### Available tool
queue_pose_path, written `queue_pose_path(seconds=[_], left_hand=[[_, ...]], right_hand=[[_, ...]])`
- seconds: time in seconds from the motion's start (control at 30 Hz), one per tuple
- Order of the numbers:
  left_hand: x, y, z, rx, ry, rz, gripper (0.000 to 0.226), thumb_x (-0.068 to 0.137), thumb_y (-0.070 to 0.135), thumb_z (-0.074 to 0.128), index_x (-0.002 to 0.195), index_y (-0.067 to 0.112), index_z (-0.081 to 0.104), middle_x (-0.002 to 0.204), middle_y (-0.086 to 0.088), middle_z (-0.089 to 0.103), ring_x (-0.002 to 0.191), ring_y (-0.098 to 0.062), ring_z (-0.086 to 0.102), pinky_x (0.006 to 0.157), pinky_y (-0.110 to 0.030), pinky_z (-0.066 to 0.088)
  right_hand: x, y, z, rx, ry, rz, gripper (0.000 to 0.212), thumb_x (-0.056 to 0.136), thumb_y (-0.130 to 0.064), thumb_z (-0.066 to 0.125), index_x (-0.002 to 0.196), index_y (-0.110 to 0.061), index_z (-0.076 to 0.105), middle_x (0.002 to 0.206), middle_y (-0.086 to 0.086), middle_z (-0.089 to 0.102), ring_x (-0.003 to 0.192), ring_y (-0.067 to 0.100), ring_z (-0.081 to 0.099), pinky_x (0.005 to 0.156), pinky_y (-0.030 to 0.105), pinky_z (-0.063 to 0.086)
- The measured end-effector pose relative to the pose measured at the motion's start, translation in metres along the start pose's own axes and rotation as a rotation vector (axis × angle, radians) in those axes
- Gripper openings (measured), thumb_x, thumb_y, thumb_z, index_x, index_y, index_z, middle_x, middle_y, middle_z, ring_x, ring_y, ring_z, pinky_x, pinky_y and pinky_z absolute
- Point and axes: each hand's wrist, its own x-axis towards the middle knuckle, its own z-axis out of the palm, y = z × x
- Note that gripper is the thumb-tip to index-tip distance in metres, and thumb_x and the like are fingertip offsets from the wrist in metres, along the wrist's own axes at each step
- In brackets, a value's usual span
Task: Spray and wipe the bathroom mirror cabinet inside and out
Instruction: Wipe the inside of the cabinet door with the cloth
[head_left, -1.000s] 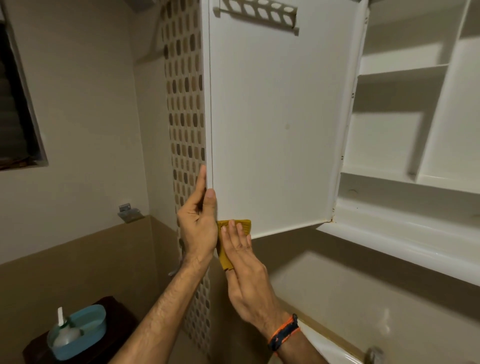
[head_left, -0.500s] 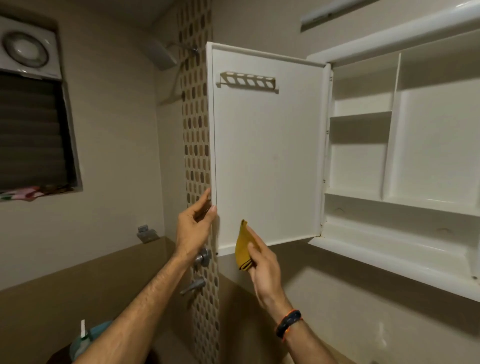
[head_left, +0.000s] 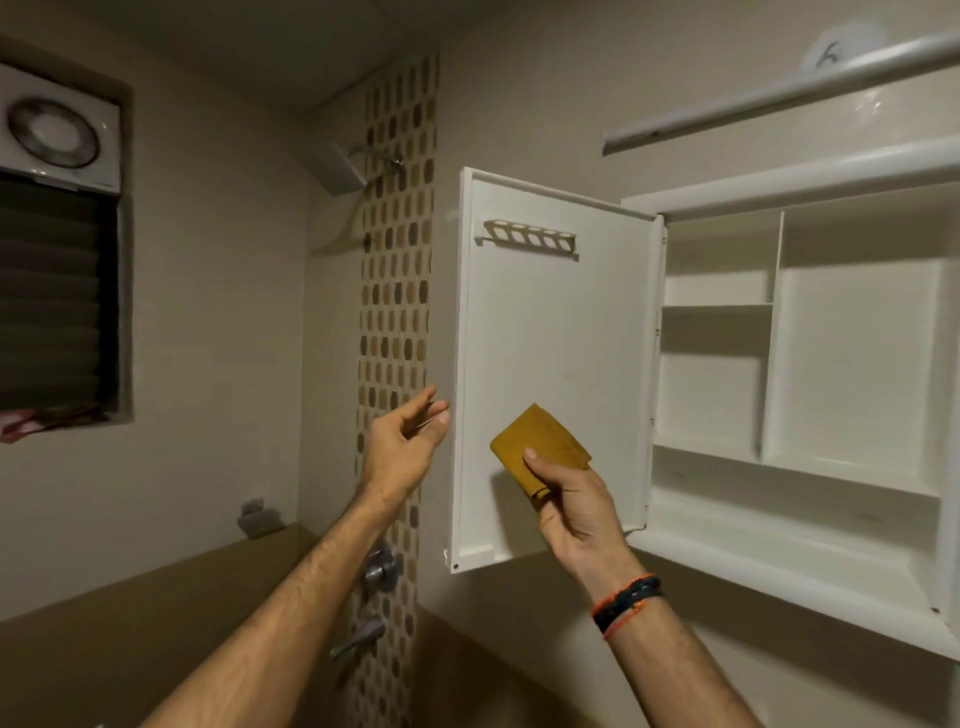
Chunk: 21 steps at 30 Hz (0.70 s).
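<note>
Since half a second ago the right hand (head_left: 574, 501) is lifting the folded yellow cloth (head_left: 540, 447) off the door's (head_left: 550, 353) bottom edge to mid-panel at frame centre, pinching it, probably for another pass. Left hand (head_left: 402, 447), fingers loosely open, is hovering at the door's free edge, likely steadying it.

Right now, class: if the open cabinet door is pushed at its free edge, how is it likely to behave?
The cabinet door would probably swing easily, since it hangs from its hinged side by the shelves and the left hand is not gripping it. It looks like a stiff panel, unlikely to flex. The folded yellow cloth should slide over its smooth face.
</note>
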Motion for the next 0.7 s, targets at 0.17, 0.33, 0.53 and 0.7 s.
queue_pose_path(seconds=[0.17, 0.33, 0.53, 0.7], left_hand=[[0.041, 0.004, -0.003, -0.144, -0.096, 0.050, 0.048, 0.091, 0.010, 0.066, 0.137, 0.008, 0.053, 0.122, -0.005, 0.067, 0.113, -0.009, 0.062, 0.104, -0.041, 0.048], [0.078, 0.012, -0.005, -0.312, -0.212, 0.059, 0.047, 0.088, 0.011, 0.069, 0.134, 0.008, 0.056, 0.123, -0.005, 0.067, 0.113, -0.009, 0.063, 0.103, -0.041, 0.049], [0.100, 0.024, 0.001, -0.403, -0.331, 0.112, 0.049, 0.087, 0.014, 0.070, 0.134, 0.014, 0.056, 0.131, -0.001, 0.062, 0.119, -0.008, 0.059, 0.099, -0.036, 0.051], [0.104, 0.029, 0.008, -0.430, -0.341, 0.141, 0.049, 0.088, 0.013, 0.070, 0.135, 0.014, 0.055, 0.131, 0.003, 0.062, 0.117, -0.008, 0.060, 0.096, -0.029, 0.051]], right_hand=[[0.021, -0.012, 0.045, -0.013, -0.025, -0.152, 0.036, 0.070, 0.010, 0.071, 0.105, 0.002, 0.068, 0.103, 0.018, 0.072, 0.094, 0.027, 0.071, 0.076, 0.032, 0.061], [0.035, -0.033, 0.091, -0.109, 0.024, -0.369, 0.022, 0.073, 0.010, 0.070, 0.090, -0.004, 0.072, 0.091, 0.012, 0.075, 0.083, 0.022, 0.073, 0.067, 0.028, 0.060], [0.042, -0.065, 0.154, -0.391, 0.063, -0.642, 0.024, 0.080, 0.005, 0.069, 0.095, -0.014, 0.071, 0.083, -0.002, 0.076, 0.075, 0.009, 0.073, 0.061, 0.023, 0.057], [0.051, -0.077, 0.200, -0.670, 0.009, -0.851, 0.039, 0.084, 0.010, 0.060, 0.095, -0.025, 0.073, 0.088, -0.012, 0.076, 0.088, 0.008, 0.070, 0.075, 0.022, 0.057]])
